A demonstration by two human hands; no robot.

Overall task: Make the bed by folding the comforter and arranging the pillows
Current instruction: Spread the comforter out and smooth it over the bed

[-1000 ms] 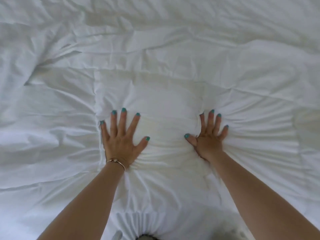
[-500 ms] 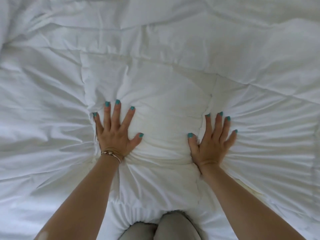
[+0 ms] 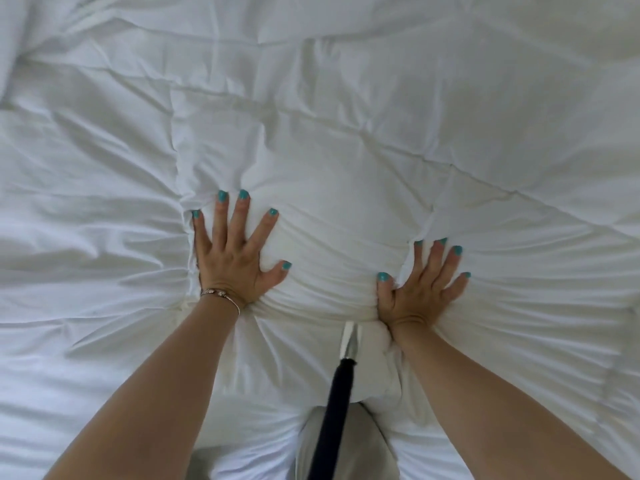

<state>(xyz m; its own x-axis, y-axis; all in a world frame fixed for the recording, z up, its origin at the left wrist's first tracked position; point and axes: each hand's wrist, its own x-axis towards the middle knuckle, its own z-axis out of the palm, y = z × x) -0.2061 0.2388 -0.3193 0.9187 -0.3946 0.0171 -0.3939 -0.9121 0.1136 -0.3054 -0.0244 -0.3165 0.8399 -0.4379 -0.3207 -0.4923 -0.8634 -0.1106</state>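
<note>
Cord: a dark cord with a silver tip (image 3: 349,336) dangles from near your head and rests on the comforter just beside your right wrist; I judge it could snag under that wrist when you slide.
Knees: your grey-clad knees (image 3: 341,441) kneel on the near part of the comforter, and their weight may pin the fabric and stop it shifting.
Left hand: your left hand (image 3: 232,258) lies flat, fingers spread, pressing the comforter; a bracelet (image 3: 221,295) circles the wrist.
Right hand: your right hand (image 3: 420,289) is likewise flat and splayed, palm down.
Comforter: the white comforter (image 3: 346,150) fills the whole view, quilted and creased; folds radiate from both palms, so uneven pressing could set new wrinkles.
Pillows: none in sight.
Room: nothing shows beyond the bedding.
</note>
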